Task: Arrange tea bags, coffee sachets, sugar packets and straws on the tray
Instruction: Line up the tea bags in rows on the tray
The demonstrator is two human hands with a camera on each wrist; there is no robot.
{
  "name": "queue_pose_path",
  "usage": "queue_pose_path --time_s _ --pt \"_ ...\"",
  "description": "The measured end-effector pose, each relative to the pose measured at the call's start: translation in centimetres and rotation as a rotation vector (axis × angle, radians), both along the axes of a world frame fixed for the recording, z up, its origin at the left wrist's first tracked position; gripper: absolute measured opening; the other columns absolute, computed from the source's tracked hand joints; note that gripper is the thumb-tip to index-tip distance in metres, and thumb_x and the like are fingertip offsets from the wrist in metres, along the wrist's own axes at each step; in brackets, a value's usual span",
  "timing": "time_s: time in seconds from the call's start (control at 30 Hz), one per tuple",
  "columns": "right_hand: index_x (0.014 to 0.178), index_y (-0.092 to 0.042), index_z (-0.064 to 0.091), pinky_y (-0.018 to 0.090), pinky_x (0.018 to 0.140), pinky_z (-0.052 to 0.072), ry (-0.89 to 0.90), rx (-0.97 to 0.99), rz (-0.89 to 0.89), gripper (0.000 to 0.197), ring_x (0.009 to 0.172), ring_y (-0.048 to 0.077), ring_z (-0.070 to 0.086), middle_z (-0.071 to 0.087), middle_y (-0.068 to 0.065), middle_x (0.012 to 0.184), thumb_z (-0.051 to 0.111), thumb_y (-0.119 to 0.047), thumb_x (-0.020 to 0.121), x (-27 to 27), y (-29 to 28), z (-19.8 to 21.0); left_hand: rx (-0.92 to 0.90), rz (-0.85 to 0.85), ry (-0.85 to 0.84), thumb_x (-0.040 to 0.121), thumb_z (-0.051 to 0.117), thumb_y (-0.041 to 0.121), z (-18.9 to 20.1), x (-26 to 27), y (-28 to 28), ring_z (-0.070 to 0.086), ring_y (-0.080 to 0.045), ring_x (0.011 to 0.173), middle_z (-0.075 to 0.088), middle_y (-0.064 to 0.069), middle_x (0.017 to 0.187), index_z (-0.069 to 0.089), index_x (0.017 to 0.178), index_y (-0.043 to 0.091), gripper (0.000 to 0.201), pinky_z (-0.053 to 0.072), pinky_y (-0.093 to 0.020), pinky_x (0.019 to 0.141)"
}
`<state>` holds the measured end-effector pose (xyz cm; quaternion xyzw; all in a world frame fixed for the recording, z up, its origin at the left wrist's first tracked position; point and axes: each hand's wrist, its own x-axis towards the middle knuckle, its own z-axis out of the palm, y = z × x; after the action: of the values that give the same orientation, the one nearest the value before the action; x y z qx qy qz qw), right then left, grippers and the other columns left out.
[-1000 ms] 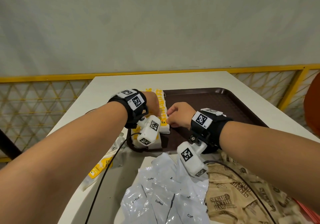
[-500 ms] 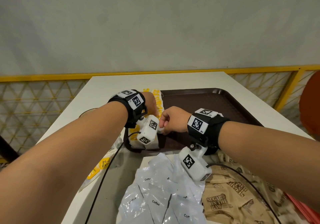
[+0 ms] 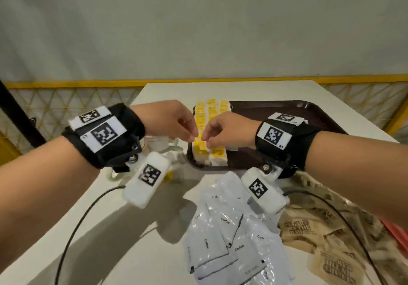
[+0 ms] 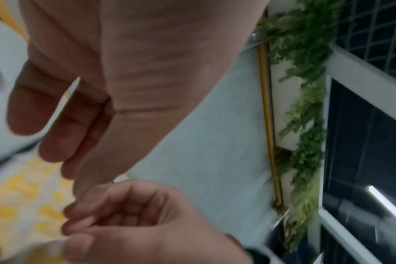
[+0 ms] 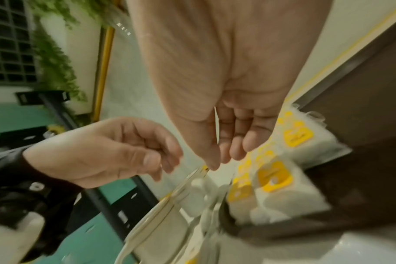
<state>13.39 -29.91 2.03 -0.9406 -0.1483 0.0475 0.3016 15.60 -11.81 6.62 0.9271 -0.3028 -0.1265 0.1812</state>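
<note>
left hand point(image 3: 169, 120) raised at the tray's left edge, fingers loosely curled, holding nothing I can make out, right hand point(image 3: 229, 130) opposite pinching something thin (too blurred to name) over the yellow tea bags point(image 3: 208, 130) lined up in the brown tray point(image 3: 309, 117)

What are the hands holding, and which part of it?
It cannot be told. The left hand and right hand hover over the tea bags with curled fingers; the wrist views are blurred.

head view downward, wrist views close, sharing tea bags point(image 3: 207, 134)
</note>
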Motion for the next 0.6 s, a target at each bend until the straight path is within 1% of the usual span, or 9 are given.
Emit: queue_pose_path --time_s 0.1,0.17,0.2,0.27,0.33,0.43,0.5,0.57,0.6 --pt "0.109 -0.015 0.070 0.012 0.067 0.044 0.000 -0.150 0.123 0.028 0.085 0.007 0.061 0.067 -0.004 0.094 0.071 -0.015 0.082 -0.7 3.4 -0.9 0.280 -0.011 -0.017 0.083 0.071 0.027 -2.3 -2.6 4.2 0.062 -0.005 0.082 0.067 0.014 0.086 0.072 0.099 0.026 0.016 0.046 -0.018 0.075" --pt "0.122 -0.017 0.064 0.016 0.075 0.043 -0.040 -0.285 0.188 0.039 0.103 0.015 0.060 0.065 0.000 0.112 0.070 -0.019 0.083 -0.9 5.5 -1.4 0.355 0.012 0.040 0.082 0.069 0.030 -3.9 -3.8 5.9 0.062 -0.008 0.084 0.066 0.015 0.088 0.072 0.103 0.027 0.021 0.048 -0.022 0.075" --pt "0.127 -0.017 0.060 0.015 0.070 0.041 -0.055 -0.353 0.213 0.044 0.104 0.016 0.057 0.063 0.000 0.113 0.069 -0.021 0.084 -0.9 6.4 -1.6 0.366 0.018 0.059 0.082 0.069 0.030 -4.7 -4.3 6.5 0.061 -0.010 0.087 0.065 0.014 0.091 0.070 0.106 0.026 0.024 0.049 -0.024 0.077" --pt "0.134 -0.016 0.052 0.011 0.057 0.033 -0.052 -0.457 0.237 0.054 0.095 0.016 0.053 0.058 -0.005 0.100 0.069 -0.023 0.084 -1.2 7.8 -2.2 0.370 0.005 0.040 0.081 0.071 0.030 -6.0 -4.8 7.4 0.060 -0.013 0.094 0.064 0.009 0.099 0.068 0.111 0.025 0.030 0.048 -0.027 0.085" --pt "0.137 -0.016 0.045 0.017 0.065 0.037 -0.019 -0.489 0.232 0.060 0.101 0.019 0.055 0.058 -0.005 0.105 0.070 -0.023 0.083 -1.2 8.6 -2.9 0.353 0.005 -0.007 0.079 0.074 0.029 -6.9 -4.9 7.9 0.059 -0.014 0.095 0.063 0.006 0.101 0.066 0.111 0.026 0.033 0.047 -0.028 0.087" --pt "0.125 -0.012 0.055 0.026 0.076 0.044 -0.019 -0.528 0.262 0.049 0.107 0.025 0.058 0.060 0.005 0.117 0.072 -0.025 0.081 -1.0 9.1 -3.3 0.297 0.022 -0.034 0.075 0.076 0.027 -7.8 -4.9 8.3 0.060 -0.014 0.090 0.064 0.004 0.098 0.066 0.104 0.026 0.031 0.049 -0.029 0.082" --pt "0.122 -0.013 0.057 0.023 0.078 0.041 -0.023 -0.540 0.278 0.049 0.110 0.022 0.056 0.058 0.004 0.122 0.075 -0.026 0.079 -1.1 9.3 -3.1 0.258 0.025 -0.056 0.074 0.076 0.023 -8.1 -5.0 8.3 0.058 -0.012 0.082 0.060 0.008 0.090 0.061 0.094 0.028 0.026 0.047 -0.021 0.070" --pt "0.123 -0.014 0.054 0.022 0.077 0.040 -0.052 -0.515 0.306 0.056 0.109 0.020 0.054 0.054 0.004 0.121 0.079 -0.027 0.075 -1.2 9.5 -3.0 0.228 0.036 -0.086 0.073 0.076 0.021 -8.2 -5.2 8.2 0.051 -0.010 0.075 0.053 0.011 0.083 0.050 0.089 0.029 0.032 0.036 -0.011 0.057" --pt "0.126 -0.015 0.051 0.023 0.078 0.041 -0.062 -0.503 0.327 0.061 0.108 0.019 0.054 0.053 0.003 0.121 0.080 -0.029 0.074 -1.3 9.6 -2.9 0.217 0.045 -0.088 0.073 0.077 0.020 -8.2 -5.2 8.2 0.049 -0.009 0.074 0.051 0.011 0.083 0.047 0.090 0.028 0.036 0.035 -0.010 0.054"
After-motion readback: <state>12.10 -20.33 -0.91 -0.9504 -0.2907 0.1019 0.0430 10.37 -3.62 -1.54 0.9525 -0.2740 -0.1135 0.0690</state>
